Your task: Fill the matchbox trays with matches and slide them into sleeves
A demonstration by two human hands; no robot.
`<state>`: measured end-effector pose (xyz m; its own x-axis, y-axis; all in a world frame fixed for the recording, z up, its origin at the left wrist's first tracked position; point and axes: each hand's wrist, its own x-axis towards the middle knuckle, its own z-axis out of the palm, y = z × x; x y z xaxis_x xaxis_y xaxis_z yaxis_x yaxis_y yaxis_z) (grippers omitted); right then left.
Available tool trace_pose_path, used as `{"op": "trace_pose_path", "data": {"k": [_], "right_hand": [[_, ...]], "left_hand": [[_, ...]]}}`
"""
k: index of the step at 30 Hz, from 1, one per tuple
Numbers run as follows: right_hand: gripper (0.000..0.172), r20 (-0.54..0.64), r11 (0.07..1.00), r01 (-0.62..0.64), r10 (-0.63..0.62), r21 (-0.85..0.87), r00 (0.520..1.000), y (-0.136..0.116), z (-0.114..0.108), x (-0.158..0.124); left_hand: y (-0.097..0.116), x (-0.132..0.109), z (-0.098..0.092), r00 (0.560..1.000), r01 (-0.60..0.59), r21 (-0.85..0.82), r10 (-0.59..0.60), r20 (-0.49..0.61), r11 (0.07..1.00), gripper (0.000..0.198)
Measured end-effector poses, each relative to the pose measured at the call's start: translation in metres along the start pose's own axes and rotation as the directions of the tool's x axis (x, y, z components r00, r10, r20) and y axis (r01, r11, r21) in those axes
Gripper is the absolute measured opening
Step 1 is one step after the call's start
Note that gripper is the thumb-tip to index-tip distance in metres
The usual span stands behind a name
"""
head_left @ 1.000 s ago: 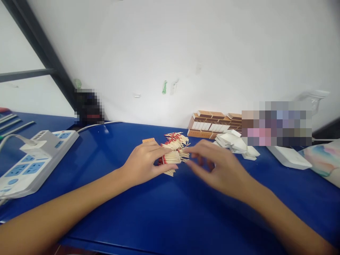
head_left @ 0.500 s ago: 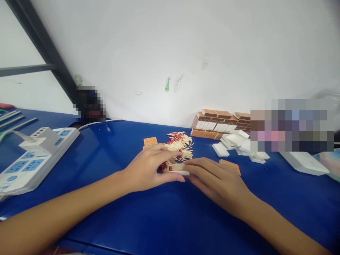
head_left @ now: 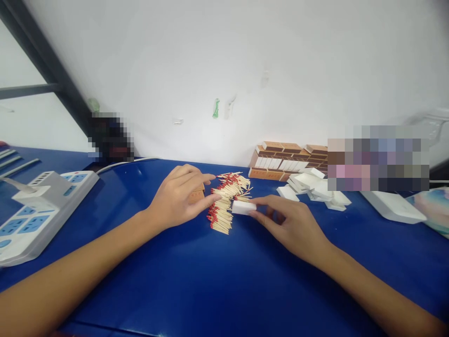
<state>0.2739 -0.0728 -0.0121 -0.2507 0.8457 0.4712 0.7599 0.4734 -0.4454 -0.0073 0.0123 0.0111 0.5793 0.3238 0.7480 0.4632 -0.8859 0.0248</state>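
A loose pile of red-tipped matches (head_left: 221, 216) lies on the blue table. My right hand (head_left: 291, 222) pinches a small white matchbox tray (head_left: 242, 207) by its right end, at the pile's right edge. A plain white side of the tray faces me, so its inside is hidden. On the pile's left is my left hand (head_left: 178, 196), its thumb and fingers apart and the tips near the match heads. Orange matchbox covers (head_left: 197, 194) sit just behind that hand and are partly covered by it.
Stacked brown matchboxes (head_left: 268, 174) stand along the wall at the back. In front of them is a heap of white trays (head_left: 308, 182). A white power strip (head_left: 49, 210) is at the left, and a white device (head_left: 394, 207) lies at the right.
My hands have drawn apart; the left moved left, off the tray. The tray, which showed matches inside, has turned its plain side toward me in my right hand.
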Motion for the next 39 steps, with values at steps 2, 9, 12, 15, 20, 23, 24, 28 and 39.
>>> {"op": "trace_pose_path", "data": {"k": [2, 9, 12, 15, 20, 23, 24, 28, 39], "right_hand": [[0.024, 0.005, 0.993, -0.107, 0.107, 0.053, 0.994, 0.0, 0.003, 0.005], [0.035, 0.047, 0.93, -0.299, 0.296, 0.216, 0.954, 0.009, 0.013, 0.022], [0.039, 0.123, 0.855, -0.415, 0.397, 0.312, 0.91, 0.012, 0.011, 0.024], [0.042, 0.201, 0.743, -0.509, 0.472, 0.434, 0.859, 0.01, 0.006, 0.026], [0.049, 0.245, 0.669, -0.576, 0.528, 0.469, 0.813, 0.001, -0.001, 0.028], [0.053, 0.251, 0.627, -0.593, 0.55, 0.506, 0.796, 0.001, -0.003, 0.028], [0.055, 0.248, 0.617, -0.593, 0.555, 0.517, 0.794, 0.002, -0.003, 0.027], [0.055, 0.174, 0.678, -0.535, 0.527, 0.504, 0.832, 0.004, -0.003, 0.024], [0.047, 0.308, 0.524, -0.572, 0.507, 0.631, 0.805, -0.008, -0.017, 0.012]], "left_hand": [[-0.002, -0.001, 0.001, 1.0, 0.006, -0.003, -0.006, 0.006, 1.0, 0.032], [-0.004, -0.003, 0.005, 0.998, 0.024, -0.028, -0.022, 0.06, 0.999, 0.029], [-0.004, -0.003, 0.005, 0.998, 0.031, -0.024, -0.03, 0.053, 0.999, 0.029], [-0.005, -0.003, 0.005, 0.998, 0.028, -0.016, -0.027, 0.05, 0.999, 0.029], [-0.006, -0.004, 0.004, 0.998, 0.026, -0.01, -0.025, 0.061, 1.0, 0.029], [-0.007, -0.003, 0.003, 0.997, 0.01, -0.002, -0.01, 0.074, 1.0, 0.029], [-0.008, -0.003, 0.002, 0.996, 0.002, 0.001, -0.003, 0.085, 1.0, 0.029], [-0.013, -0.003, 0.001, 0.988, 0.01, 0.067, -0.02, 0.155, 0.998, 0.033], [-0.025, -0.008, 0.003, 0.942, 0.167, 0.218, -0.221, 0.251, 0.961, 0.035]]}}
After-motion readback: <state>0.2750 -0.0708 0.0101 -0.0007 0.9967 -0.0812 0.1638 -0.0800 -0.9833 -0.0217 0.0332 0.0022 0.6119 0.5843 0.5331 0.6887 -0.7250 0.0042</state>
